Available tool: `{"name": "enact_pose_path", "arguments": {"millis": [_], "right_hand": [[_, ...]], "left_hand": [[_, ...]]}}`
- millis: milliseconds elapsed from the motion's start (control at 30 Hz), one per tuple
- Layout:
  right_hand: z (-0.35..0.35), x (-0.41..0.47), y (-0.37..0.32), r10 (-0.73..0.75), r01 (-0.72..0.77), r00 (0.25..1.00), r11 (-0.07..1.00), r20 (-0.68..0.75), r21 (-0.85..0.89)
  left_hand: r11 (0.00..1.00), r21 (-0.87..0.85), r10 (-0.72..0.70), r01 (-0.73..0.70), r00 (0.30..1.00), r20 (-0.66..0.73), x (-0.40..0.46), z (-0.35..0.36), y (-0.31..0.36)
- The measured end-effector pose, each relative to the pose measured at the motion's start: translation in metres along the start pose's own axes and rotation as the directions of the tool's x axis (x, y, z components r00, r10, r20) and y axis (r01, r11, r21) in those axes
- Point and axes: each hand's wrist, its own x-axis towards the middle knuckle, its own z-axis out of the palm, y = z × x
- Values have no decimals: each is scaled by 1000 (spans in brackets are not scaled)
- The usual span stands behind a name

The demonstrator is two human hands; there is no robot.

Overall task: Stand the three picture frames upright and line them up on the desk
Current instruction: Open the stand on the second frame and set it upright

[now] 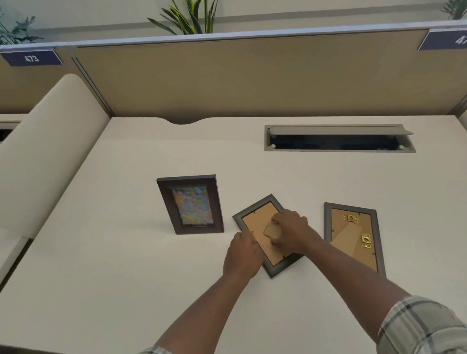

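Standing upright toward the desk's (100, 271) left edge was the brown frame (190, 205). Mid-desk, the left hand (242, 255) pinned the grey frame's (269, 237) edge while the right hand (289, 229) pinched its stand; next, I judged, swing it out and lift. The third frame (353, 238) lay face-down, rightward.

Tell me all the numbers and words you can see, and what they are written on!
"473" on the dark blue tag on the partition wall, far left.
"474" on the dark blue tag on the same partition wall, far right.
No readable writing on the three picture frames or the desk.
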Motion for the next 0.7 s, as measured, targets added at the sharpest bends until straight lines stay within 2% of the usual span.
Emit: {"name": "enact_pose_path", "arguments": {"millis": [167,333,400,500,633,700], "right_hand": [[-17,-1,5,-40,40,999,999,30,3],[-42,-10,18,-85,94,995,966,-48,241],[-52,-14,18,-109,129,991,939,-81,318],[-62,-19,14,-111,159,986,860,-126,485],[-69,-23,6,-129,196,980,743,-150,640],[-70,-25,2,-128,207,978,734,-168,647]], "left_hand": [[931,-314,-216,187,975,-58,1,0,-5],[742,-617,-385,262,920,-73,11,-5,-2],[700,-660,-358,273,934,7,19,-6,0],[617,-719,-246,321,946,211,30,-5,18],[317,-861,-105,397,917,384,36,-5,43],[208,-873,-115,441,897,426,40,-6,49]]}}
